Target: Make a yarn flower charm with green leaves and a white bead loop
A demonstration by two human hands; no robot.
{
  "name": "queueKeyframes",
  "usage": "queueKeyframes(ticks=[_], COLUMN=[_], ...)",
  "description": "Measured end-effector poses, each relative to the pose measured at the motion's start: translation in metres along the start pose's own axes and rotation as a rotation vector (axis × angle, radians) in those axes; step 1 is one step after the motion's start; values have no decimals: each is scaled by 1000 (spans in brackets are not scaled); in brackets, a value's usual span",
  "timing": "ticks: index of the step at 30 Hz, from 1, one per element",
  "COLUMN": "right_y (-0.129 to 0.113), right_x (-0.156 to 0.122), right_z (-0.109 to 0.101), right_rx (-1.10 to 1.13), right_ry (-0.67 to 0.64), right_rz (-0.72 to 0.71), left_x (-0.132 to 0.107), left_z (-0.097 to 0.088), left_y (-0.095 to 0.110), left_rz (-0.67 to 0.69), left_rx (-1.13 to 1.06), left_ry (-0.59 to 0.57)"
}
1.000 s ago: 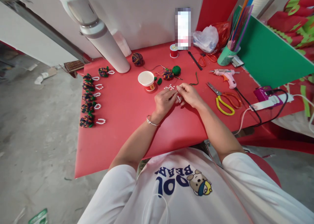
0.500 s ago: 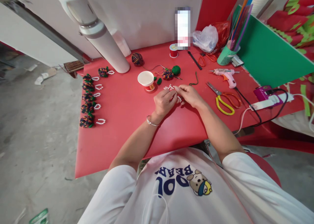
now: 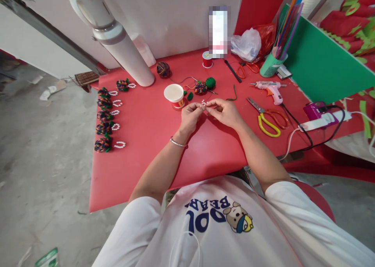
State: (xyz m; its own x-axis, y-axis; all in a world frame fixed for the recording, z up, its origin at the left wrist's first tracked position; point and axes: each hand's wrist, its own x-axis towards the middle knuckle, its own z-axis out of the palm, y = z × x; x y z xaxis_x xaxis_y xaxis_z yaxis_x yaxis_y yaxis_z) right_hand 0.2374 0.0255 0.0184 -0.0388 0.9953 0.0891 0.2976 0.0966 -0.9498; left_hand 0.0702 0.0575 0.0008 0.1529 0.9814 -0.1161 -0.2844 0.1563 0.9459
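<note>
Left hand point(image 3: 191, 116), right hand point(image 3: 227, 111): fingertips close, pinched narrow, contents indistinct. White beads point(image 3: 204, 102) lay just to their far side on red table point(image 3: 140, 146). Probably light, hard, slippery; sides seemed best for gripping.

Right at my twelve o'clock, my bare left hand point(image 3: 190, 118), bent into a pinch, points towards two o'clock; my bare right hand point(image 3: 226, 113), pinching too, faces it, aimed at ten. Tips right beside each other! My bare left forearm point(image 3: 158, 163) slants in from seven o'clock, my bare right forearm point(image 3: 258, 150) from five.
</note>
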Motion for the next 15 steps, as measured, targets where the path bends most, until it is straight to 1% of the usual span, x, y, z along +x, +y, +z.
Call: queueKeyframes(ticks=[4, 9, 11, 15], right_y=[1, 0, -2, -5], right_x=[1, -1, -2, -3], right_z=[0, 3, 4, 3], right_rx=[-57, 55, 82, 53], right_ry=[-26, -3, 2, -7], right_rz=[-39, 15, 18, -30], left_x=[-1, 0, 1, 0], left_z=[-2, -3, -4, -4], left_y=[2, 4, 4, 5], left_rz=[-41, -93, -97, -97], left_rx=[-22, -37, -57, -75], left_ry=[-31, -81, -79, -70])
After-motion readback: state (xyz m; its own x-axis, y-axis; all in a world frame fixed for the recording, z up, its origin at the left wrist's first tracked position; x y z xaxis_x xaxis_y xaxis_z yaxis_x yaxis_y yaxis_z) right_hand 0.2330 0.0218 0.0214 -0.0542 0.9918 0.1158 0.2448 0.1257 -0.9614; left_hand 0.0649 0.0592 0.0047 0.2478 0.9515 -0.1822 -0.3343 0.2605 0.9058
